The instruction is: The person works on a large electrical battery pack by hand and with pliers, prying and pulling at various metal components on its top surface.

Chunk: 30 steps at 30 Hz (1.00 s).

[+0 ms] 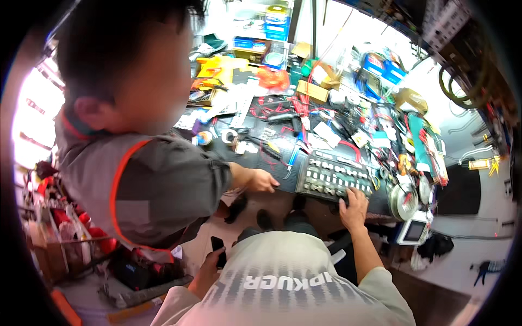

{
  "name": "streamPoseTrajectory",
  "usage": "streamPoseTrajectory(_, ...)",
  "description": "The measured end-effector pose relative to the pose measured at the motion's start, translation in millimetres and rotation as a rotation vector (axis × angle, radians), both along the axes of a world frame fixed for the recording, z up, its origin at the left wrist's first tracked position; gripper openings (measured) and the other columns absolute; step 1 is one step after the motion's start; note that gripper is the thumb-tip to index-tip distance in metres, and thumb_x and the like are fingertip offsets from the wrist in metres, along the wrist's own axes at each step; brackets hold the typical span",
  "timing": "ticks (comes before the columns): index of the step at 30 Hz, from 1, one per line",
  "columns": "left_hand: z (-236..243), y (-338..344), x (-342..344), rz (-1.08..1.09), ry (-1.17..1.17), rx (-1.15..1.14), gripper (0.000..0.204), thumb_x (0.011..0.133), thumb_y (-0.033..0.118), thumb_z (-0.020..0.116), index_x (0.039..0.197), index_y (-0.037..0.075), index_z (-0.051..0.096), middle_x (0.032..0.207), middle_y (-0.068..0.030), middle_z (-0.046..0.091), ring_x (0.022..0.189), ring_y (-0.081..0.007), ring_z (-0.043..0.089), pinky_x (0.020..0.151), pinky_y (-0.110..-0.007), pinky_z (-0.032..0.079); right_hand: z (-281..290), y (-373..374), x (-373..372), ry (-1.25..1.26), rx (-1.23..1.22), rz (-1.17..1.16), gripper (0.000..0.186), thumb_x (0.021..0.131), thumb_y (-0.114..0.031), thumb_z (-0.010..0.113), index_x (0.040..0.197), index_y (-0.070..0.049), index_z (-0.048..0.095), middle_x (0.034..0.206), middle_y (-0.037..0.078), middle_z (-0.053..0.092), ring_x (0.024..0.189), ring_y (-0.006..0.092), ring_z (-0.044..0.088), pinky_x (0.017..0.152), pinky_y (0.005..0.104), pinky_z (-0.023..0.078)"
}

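My left hand grips a black phone low at the left, beside my body. My right hand is at the near right corner of a dark compartment box, its fingers curled on the box's edge. The box holds several rows of small light parts and lies at the front edge of the black workbench. A blue-handled tool lies just left of it. The fine detail of the parts in the compartments is too small to make out.
A co-worker in grey stands close at my left, a hand at the bench's edge. Tangled wires, tools and boxes cover the back. Spools and a small screened device sit at the right. Cluttered items fill the floor at left.
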<state>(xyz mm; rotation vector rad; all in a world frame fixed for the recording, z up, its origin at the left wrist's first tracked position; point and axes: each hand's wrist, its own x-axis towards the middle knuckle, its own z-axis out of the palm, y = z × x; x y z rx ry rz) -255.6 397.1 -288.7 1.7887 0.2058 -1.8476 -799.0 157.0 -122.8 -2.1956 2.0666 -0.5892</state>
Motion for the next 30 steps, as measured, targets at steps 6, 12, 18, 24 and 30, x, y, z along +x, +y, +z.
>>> streamPoseTrajectory(6, -36, 44, -1, 0.126, -0.02, 0.031, 0.052, 0.094, 0.035, 0.082, 0.128, -0.001, 0.068, 0.111, -0.0156, 0.075, 0.093, -0.0319, 0.073, 0.085, -0.047, 0.061, -6, -13, 1, 0.051, 0.19, -0.023, 0.045, 0.09, -0.024, 0.079, 0.13, -0.006, 0.07, 0.13, 0.014, 0.067, 0.127, 0.0372, 0.06, 0.109, 0.0516, 0.045)
streamPoseTrajectory(12, -41, 64, -41, 0.263, -0.027, 0.066, 0.047, 0.088, 0.038, 0.087, 0.107, 0.001, 0.067, 0.085, -0.0147, 0.07, 0.067, -0.0302, 0.071, 0.059, -0.045, 0.062, 18, -81, -38, -0.568, 0.538, -0.065, 0.057, 0.097, -0.047, 0.073, 0.136, -0.006, 0.065, 0.116, 0.017, 0.076, 0.089, 0.0367, 0.073, 0.08, 0.0487, 0.057)
streamPoseTrajectory(18, 3, 49, -111, 0.207, -0.135, 0.064, 0.05, 0.089, 0.04, 0.087, 0.112, 0.002, 0.065, 0.09, -0.0142, 0.07, 0.075, -0.0301, 0.073, 0.065, -0.048, 0.064, 24, -150, -104, -1.137, 0.488, -0.506, 0.053, 0.104, -0.049, 0.068, 0.129, -0.003, 0.062, 0.095, 0.013, 0.077, 0.067, 0.0182, 0.072, 0.053, 0.028, 0.05)
streamPoseTrajectory(24, 24, 32, -179, 0.268, -0.131, 0.085, 0.056, 0.089, 0.042, 0.088, 0.117, 0.0, 0.065, 0.097, -0.0154, 0.07, 0.082, -0.0308, 0.073, 0.072, -0.048, 0.064, -25, -118, -116, -0.853, 0.692, -0.038, 0.028, 0.103, -0.021, 0.072, 0.114, 0.005, 0.073, 0.091, 0.011, 0.077, 0.075, 0.0165, 0.073, 0.071, 0.0302, 0.056)
streamPoseTrajectory(30, 21, 37, -227, 0.303, -0.062, 0.133, 0.053, 0.089, 0.037, 0.089, 0.122, 0.003, 0.064, 0.099, -0.0159, 0.071, 0.08, -0.0329, 0.074, 0.072, -0.048, 0.065, -18, -115, -108, -0.462, 0.718, 0.153, 0.036, 0.099, -0.019, 0.076, 0.124, 0.007, 0.074, 0.095, 0.012, 0.08, 0.08, 0.0162, 0.074, 0.074, 0.0312, 0.057)
